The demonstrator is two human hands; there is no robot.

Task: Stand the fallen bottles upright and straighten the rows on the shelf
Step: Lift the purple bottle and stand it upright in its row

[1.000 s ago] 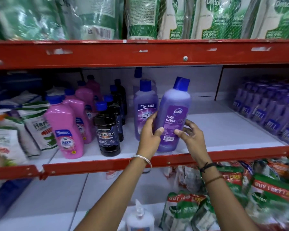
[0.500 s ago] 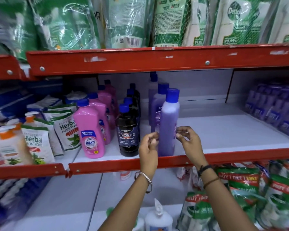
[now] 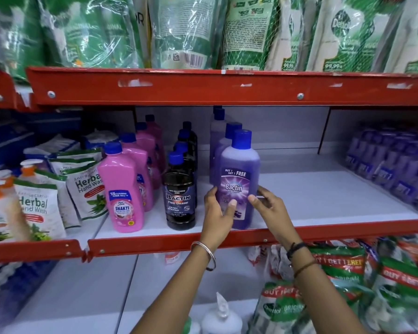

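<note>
A purple Bactin bottle (image 3: pixel 239 174) with a blue cap stands upright at the front of the white shelf (image 3: pixel 323 196), its label facing me. My left hand (image 3: pixel 219 208) grips its lower left side and my right hand (image 3: pixel 268 206) grips its lower right side. Behind it more purple bottles (image 3: pixel 223 145) stand in a row. To the left run a row of black Bactin bottles (image 3: pixel 180 201) and a row of pink Shakti bottles (image 3: pixel 122 189), all upright.
Herbal hand wash pouches (image 3: pixel 87 186) lean at the left. Shrink-wrapped purple bottles (image 3: pixel 396 167) fill the right end. A red rail (image 3: pixel 227 88) of the upper shelf hangs overhead with Dettol pouches (image 3: pixel 343 34) on it. Below are more pouches (image 3: pixel 343 273).
The purple bottle was tilted with its back label toward me, then stood side-on, and now stands upright with its front label facing me. Both hands stayed on it.
</note>
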